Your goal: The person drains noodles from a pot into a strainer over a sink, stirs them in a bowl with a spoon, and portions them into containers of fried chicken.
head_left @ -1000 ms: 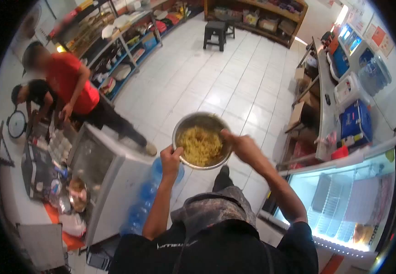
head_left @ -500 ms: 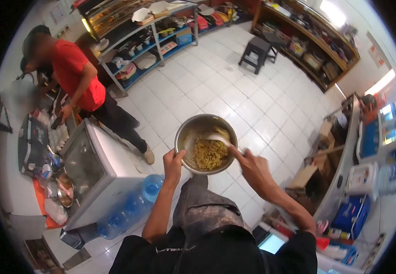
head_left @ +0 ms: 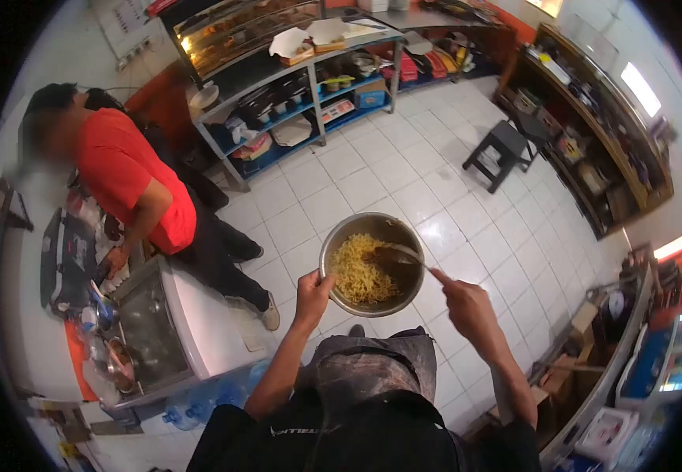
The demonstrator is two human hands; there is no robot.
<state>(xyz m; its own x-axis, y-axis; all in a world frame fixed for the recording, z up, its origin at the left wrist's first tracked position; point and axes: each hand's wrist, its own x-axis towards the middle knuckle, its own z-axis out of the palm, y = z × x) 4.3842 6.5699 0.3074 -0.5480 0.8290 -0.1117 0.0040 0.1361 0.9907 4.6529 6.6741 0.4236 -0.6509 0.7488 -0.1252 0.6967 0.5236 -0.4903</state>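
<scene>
In the head view a round metal bowl [head_left: 413, 299] is held out in front of my body, above the tiled floor. Yellow noodles [head_left: 364, 271] lie in it, mostly toward its left side. My left hand [head_left: 312, 299] grips the bowl's left rim, thumb at the edge. To the right, my right hand [head_left: 469, 309] is closed round the handle of a large spoon [head_left: 401, 252]. The spoon's head rests among the noodles, partly covered by them.
A person in a red shirt [head_left: 136, 177] stands at the left by a white freezer [head_left: 211, 315]. Blue water bottles [head_left: 207, 405] lie beside it. Metal shelving [head_left: 317, 102] runs along the back. A black stool [head_left: 498, 153] stands on the floor at right, before a wooden shelf [head_left: 593, 126].
My view has turned left. The spoon has swept through the noodles, which now sit further left in the bowl. My right hand has shifted slightly right of the bowl.
</scene>
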